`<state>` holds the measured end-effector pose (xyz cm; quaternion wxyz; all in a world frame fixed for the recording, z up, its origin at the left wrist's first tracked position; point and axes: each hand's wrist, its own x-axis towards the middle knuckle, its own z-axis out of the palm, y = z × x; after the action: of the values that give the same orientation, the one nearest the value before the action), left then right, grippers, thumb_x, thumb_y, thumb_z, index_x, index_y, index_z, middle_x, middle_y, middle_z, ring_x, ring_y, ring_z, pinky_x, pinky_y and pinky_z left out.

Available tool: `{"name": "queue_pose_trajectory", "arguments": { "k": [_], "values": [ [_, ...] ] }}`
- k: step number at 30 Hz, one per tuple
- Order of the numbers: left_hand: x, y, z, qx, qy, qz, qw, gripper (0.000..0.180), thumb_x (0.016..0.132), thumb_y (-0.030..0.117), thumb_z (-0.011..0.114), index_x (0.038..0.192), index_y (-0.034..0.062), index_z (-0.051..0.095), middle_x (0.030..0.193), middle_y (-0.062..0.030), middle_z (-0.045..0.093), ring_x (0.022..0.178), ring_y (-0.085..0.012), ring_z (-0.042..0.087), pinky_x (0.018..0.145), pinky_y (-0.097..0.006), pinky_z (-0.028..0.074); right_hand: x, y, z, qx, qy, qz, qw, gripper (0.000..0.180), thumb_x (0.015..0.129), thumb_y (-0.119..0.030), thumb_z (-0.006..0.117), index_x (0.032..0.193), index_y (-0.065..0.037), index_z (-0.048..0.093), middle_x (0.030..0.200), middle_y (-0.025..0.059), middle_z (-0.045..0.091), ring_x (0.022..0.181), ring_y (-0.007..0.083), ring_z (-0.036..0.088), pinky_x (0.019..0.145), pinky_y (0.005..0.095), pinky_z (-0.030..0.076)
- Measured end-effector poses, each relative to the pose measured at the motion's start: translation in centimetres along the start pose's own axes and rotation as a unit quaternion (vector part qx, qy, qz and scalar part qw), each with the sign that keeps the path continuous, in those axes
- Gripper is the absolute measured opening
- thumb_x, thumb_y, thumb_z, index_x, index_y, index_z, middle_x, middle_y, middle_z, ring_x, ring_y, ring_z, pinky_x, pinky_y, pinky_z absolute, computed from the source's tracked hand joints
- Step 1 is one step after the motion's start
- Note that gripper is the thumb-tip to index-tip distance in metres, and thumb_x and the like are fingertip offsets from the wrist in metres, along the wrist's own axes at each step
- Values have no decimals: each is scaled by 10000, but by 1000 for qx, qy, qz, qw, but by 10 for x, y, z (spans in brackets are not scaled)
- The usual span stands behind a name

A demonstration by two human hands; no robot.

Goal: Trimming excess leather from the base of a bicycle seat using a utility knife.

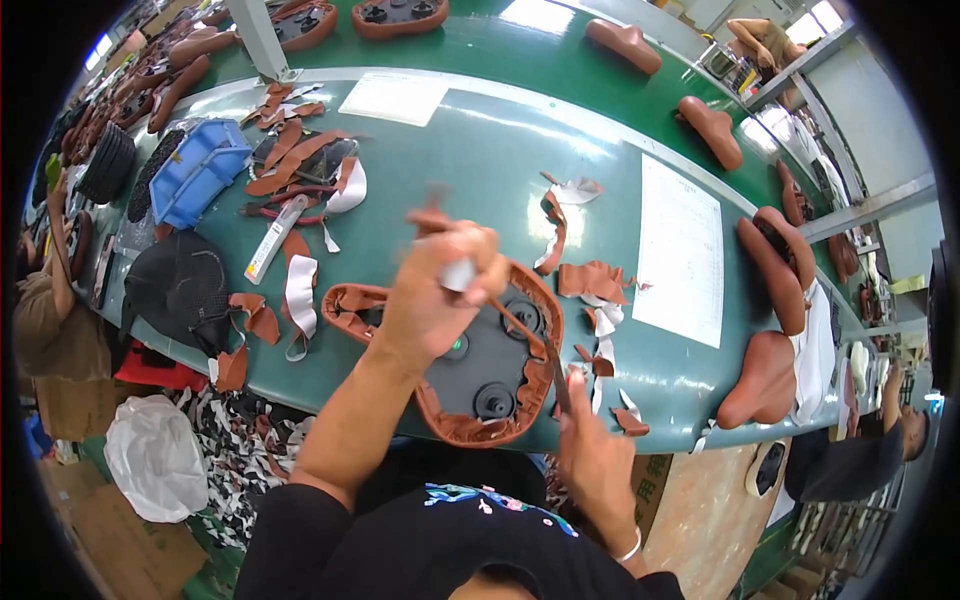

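Observation:
A brown bicycle saddle lies upside down at the table's near edge, its dark plastic base facing up and brown cover folded round the rim. My left hand is closed round a brown strip of cover material, raised above the saddle. The strip stretches from my fist toward the saddle's right rim; a blurred loose end sticks out beyond my fingers. In my right hand is a narrow-bladed knife, its blade against the rim where the strip meets it. My fingers hide most of its handle.
Cut scraps lie right of the saddle; more lie left, beside a utility cutter. A blue bin and black cap stand farther left. Paper sheets and finished saddles are at right. Other people work nearby.

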<state>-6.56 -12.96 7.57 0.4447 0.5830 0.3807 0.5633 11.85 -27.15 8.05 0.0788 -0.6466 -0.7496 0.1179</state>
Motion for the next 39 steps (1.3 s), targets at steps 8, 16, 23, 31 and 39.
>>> {"name": "queue_pose_trajectory", "arguments": {
  "k": [8,16,23,31,39],
  "values": [
    [18,-37,-27,428,-41,243,870,160,630,3,650,764,48,577,765,-74,541,688,-261,470,612,-343,406,59,10,-14,-63,29,-57,996,417,873,-158,530,1287,-141,483,620,127,578,490,323,571,436,433,402],
    [-6,-26,-44,-188,119,-238,945,342,951,302,520,1088,14,643,1040,-67,623,864,-147,568,805,-278,438,84,36,-49,-129,-20,-120,984,435,845,-154,566,1267,-253,528,603,75,575,513,275,571,484,388,409],
    [-46,14,-70,-230,-24,-114,966,366,972,380,438,795,82,555,705,0,562,642,-69,462,616,-183,388,114,30,-62,-208,-42,-317,924,486,819,-120,587,1267,-299,525,613,56,521,573,221,552,600,363,397],
    [0,69,-171,85,174,35,980,140,794,134,608,896,43,578,917,-75,615,748,-173,570,739,-337,459,30,37,-58,-210,-81,-100,969,540,817,-158,593,1334,-233,457,552,79,513,454,272,500,467,386,388],
    [-129,7,-23,-17,-77,-309,948,774,749,281,721,1330,-44,325,1075,-133,561,984,-210,554,868,-343,449,47,61,-60,-12,-108,-100,989,511,843,-174,571,1337,-199,444,600,122,575,504,332,560,462,444,413]
  ]
}}
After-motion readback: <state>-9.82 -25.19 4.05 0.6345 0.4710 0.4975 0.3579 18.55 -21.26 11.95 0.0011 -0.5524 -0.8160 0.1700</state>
